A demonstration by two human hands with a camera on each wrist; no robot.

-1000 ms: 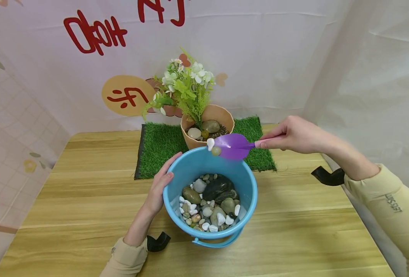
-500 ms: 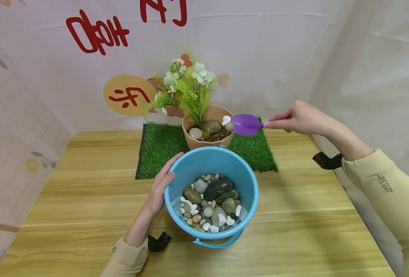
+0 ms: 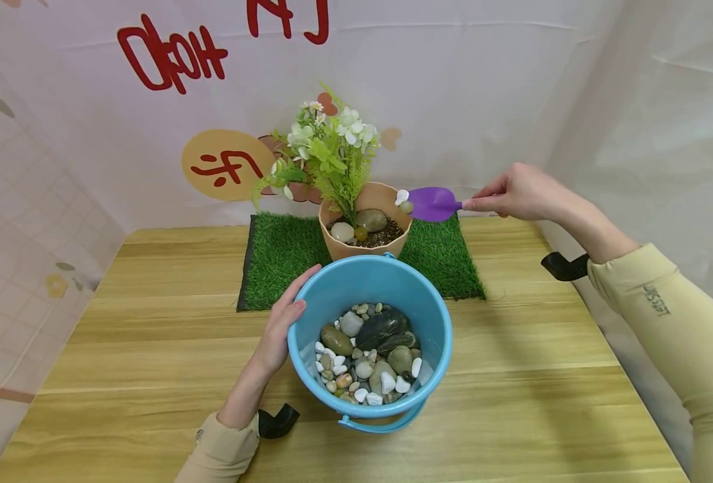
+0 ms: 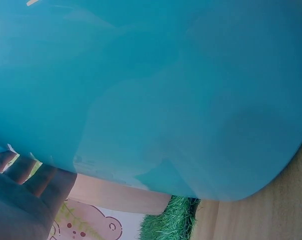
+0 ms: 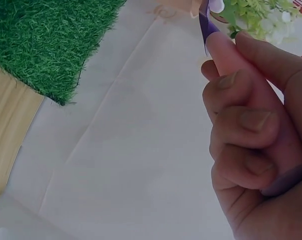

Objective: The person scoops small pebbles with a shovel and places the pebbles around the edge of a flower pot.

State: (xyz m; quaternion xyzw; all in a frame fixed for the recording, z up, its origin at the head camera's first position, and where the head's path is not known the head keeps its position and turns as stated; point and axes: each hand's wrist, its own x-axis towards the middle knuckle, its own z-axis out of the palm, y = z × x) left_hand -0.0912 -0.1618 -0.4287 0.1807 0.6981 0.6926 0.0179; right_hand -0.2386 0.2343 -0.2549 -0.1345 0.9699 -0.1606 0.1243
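Note:
My left hand [image 3: 280,329] rests against the left side of a blue bucket [image 3: 445,329], its fingers fairly straight along the outside and its thumb at the rim. Pebbles [image 3: 371,359] of mixed sizes, white, grey and dark, lie inside. My right hand [image 3: 528,192] grips the pink handle [image 5: 246,85] of a purple trowel [image 3: 434,204]. At the blade's tip are a white stone [image 3: 402,197] and a greenish stone [image 3: 406,208], right by the rim of a peach flowerpot [image 3: 365,251]. The pot holds white flowers [image 3: 351,127], dark grainy soil and several larger stones.
Under the pot, a mat of artificial grass [image 3: 278,261] lies on the wooden table [image 3: 169,335]. The bucket's handle [image 3: 386,425] hangs down at its near side. A printed cloth [image 3: 465,100] hangs behind the table.
My right hand has carried the trowel and its two stones from above the bucket's far rim up and away to the flowerpot's right rim. The left hand stays on the bucket.

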